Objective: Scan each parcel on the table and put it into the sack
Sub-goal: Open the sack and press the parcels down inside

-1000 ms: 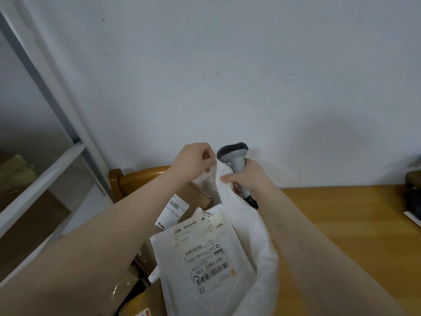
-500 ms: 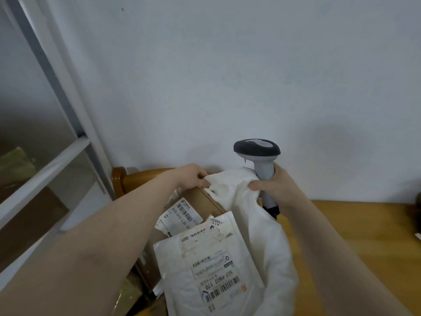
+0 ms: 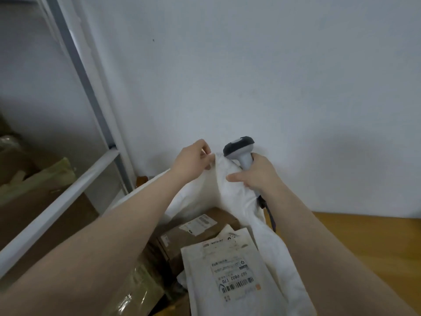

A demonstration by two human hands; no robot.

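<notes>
Two hands at work. Left hand (image 3: pixel 193 159), forearm stretched forward, pinches the rim of the limp white cloth sack (image 3: pixel 211 195) at 11 o'clock of its mouth. The fabric looks light and floppy, so I'd grab the hem, not the belly. At 6 o'clock, seemingly inside, a flat white plastic mailer parcel (image 3: pixel 227 265) lies against a brown cardboard box parcel (image 3: pixel 182 238); probably slick. Right hand (image 3: pixel 255 176), at 1 o'clock, clamps cloth plus the grey handheld barcode scanner (image 3: pixel 239 147). Wooden bench (image 3: pixel 364 247) at 3 o'clock.
</notes>
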